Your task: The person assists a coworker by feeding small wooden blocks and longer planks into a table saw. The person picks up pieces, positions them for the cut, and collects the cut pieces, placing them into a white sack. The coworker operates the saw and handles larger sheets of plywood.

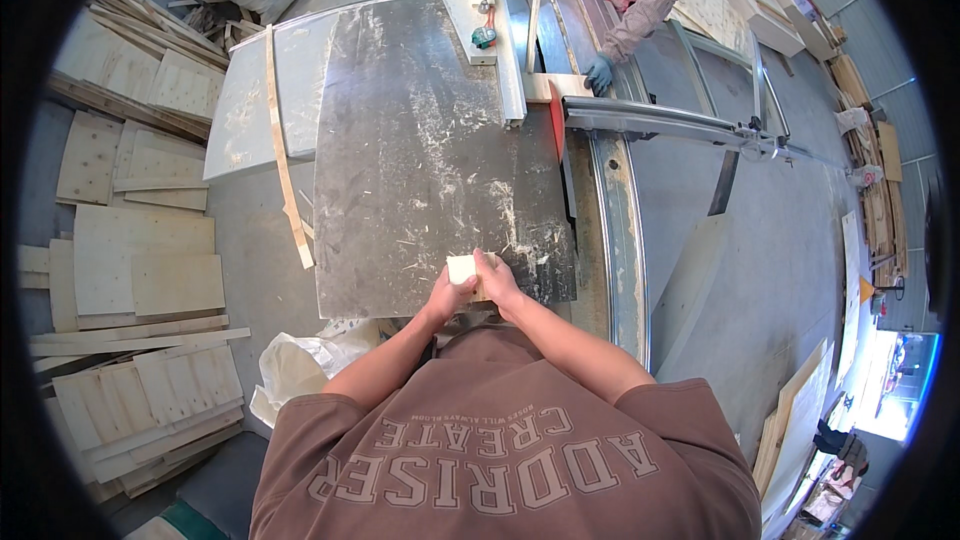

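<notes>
A small pale block of wood (461, 268) is gripped between my two hands at the near edge of the dark saw table (400, 140). My left hand (449, 296) closes on its left and lower side, thumb lying over the face. On the other side my right hand (496, 279) wraps round it, thumb at the upper corner. Another light piece partly shows between the palms, and I cannot tell whether it belongs to the same block. Sawdust and chips are scattered on the table around my hands.
A co-worker's gloved hand (599, 74) presses a board (556, 87) by the red blade guard (557, 125) and metal fence (503, 40). A long wood strip (275, 110) lies across the grey side table (245, 105). Plywood stacks (140, 250) stand left; a white sack (300, 365) sits near me.
</notes>
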Tool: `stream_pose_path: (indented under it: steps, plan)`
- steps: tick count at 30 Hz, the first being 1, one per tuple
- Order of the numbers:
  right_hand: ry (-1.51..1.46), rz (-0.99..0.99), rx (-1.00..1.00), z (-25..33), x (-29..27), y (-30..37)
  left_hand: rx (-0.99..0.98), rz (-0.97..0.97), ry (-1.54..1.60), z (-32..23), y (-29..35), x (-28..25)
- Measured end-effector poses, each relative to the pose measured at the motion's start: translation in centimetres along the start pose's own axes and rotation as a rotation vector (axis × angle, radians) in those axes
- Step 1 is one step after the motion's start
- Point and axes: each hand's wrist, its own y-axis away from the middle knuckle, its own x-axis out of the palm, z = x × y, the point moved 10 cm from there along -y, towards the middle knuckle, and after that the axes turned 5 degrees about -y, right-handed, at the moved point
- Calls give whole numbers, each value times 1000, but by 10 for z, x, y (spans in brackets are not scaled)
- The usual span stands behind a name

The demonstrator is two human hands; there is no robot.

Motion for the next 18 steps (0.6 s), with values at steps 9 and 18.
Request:
stream_pose_path:
  steps: [9,18]
  plan:
    - [-2,-11,11,4,1,6,0,7,-4,-6,4,3]
    - [230,-63,-45,14,-5,7,52,43,61,-12,6,7]
